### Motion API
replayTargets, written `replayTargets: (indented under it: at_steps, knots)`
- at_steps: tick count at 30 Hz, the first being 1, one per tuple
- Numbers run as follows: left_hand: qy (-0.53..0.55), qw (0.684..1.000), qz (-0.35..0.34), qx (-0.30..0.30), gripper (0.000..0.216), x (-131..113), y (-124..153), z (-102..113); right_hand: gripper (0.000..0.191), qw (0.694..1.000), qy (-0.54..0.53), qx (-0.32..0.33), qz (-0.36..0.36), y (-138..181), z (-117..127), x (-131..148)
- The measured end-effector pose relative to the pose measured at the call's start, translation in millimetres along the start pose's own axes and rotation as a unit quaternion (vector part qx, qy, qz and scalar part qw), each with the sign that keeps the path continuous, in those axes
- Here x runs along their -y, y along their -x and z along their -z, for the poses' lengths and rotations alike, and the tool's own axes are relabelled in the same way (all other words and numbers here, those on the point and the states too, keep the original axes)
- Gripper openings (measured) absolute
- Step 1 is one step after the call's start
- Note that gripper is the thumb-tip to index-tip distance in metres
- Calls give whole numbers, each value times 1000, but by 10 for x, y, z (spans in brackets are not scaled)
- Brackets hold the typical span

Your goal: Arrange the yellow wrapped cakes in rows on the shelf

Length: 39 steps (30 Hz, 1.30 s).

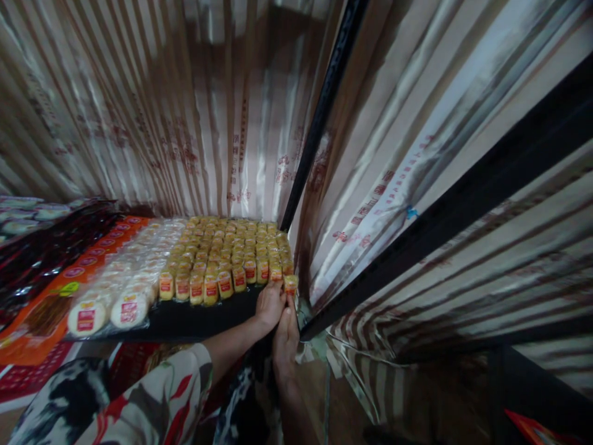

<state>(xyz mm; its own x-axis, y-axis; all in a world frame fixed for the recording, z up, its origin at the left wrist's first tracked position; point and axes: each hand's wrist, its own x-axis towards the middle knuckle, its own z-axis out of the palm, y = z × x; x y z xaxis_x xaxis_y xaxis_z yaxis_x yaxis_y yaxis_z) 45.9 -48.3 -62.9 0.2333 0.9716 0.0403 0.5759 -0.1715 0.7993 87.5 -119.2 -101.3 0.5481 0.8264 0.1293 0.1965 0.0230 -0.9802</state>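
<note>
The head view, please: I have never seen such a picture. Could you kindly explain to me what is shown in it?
There is no machine here. A camera worn on a person's head looks forward and down, so you see that person's own left hand and right hand, both bare. On a black shelf lie rows of small yellow packets with red labels; to their left are round white packets, then an orange bag and dark shiny bags. Behind hangs a pleated curtain. The hands meet at one yellow packet at the shelf's right end; the dim picture does not show how firmly each holds it.
</note>
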Motion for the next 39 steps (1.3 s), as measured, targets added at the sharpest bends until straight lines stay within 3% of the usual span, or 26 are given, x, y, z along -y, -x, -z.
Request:
replayTargets:
  at_steps: [14,19,24,32,39]
  knots:
    - [28,999,-5,-36,30,79,-83,-12,61,996,70,-41,24,-214,-80,12]
    - [67,994,-72,-45,21,195,-82,-29,59,995,80,-33,51,-207,-109,-28]
    - [92,989,-110,-34,29,244,-107,0,60,994,100,-26,46,-269,-152,-59]
    - [39,985,-167,-33,33,359,-19,21,58,983,153,-39,93,-306,-162,-100]
    - [34,990,-136,-4,37,402,4,42,57,971,206,-21,121,-319,-173,-100]
